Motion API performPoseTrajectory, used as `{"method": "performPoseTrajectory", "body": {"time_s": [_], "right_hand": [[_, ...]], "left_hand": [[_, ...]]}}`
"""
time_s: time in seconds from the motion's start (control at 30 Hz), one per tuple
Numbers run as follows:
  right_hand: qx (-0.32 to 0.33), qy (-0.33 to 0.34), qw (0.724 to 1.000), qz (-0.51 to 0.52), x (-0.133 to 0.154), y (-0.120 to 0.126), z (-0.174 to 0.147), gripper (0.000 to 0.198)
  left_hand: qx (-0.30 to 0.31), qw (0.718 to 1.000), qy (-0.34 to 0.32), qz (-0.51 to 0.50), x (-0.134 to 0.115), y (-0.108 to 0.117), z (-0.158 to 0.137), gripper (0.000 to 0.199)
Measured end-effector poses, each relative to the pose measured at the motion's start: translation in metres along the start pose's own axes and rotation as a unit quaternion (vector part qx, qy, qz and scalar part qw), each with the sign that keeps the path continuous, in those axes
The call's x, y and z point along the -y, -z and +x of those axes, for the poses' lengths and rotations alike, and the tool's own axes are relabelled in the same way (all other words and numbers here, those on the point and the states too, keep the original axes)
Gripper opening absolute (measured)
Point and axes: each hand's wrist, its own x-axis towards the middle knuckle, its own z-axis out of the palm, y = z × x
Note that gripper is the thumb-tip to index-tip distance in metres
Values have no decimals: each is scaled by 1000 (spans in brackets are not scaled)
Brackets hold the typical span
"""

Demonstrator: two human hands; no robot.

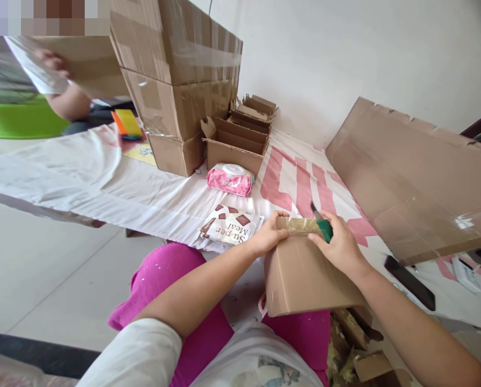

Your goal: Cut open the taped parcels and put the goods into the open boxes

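A brown cardboard box (pixel 305 274) rests across my lap, tilted against the table edge. A strip of shiny tape (pixel 299 226) runs along its top edge. My left hand (pixel 270 234) grips the box's upper left corner, thumb on the near side and fingers over the top. My right hand (pixel 339 242) is closed around a green-handled cutter (pixel 325 230) whose dark tip points up and away from me. Its thumb presses on the box near the right end of the tape. The cutter's lower part is hidden in my palm.
Tall taped cartons (pixel 184 91) stand at the back left, beside open small boxes (pixel 236 142). A pink wipes pack (pixel 230 180) and a printed packet (pixel 232 224) lie ahead. A large cardboard panel (pixel 418 177) and a phone (pixel 410 282) are at right. Another person's hand (pixel 52 60) holds cardboard.
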Motion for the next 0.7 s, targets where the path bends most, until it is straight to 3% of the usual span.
{"method": "performPoseTrajectory", "body": {"time_s": [0.1,0.2,0.3,0.43,0.7], "right_hand": [[42,-15,998,49,9,-3,10,56],[83,-3,997,4,25,-7,18,50],[87,17,994,-58,36,-12,24,38],[83,26,995,-51,37,-17,29,30],[67,-57,996,-33,21,-19,40,29]], "left_hand": [[-2,1000,-2,-18,0,0,1,44],[1,1000,-13,-28,2,-1,1,39],[5,999,-32,-13,4,0,2,38],[10,997,-66,40,5,3,3,39],[11,998,-36,45,1,-1,3,46]]}}
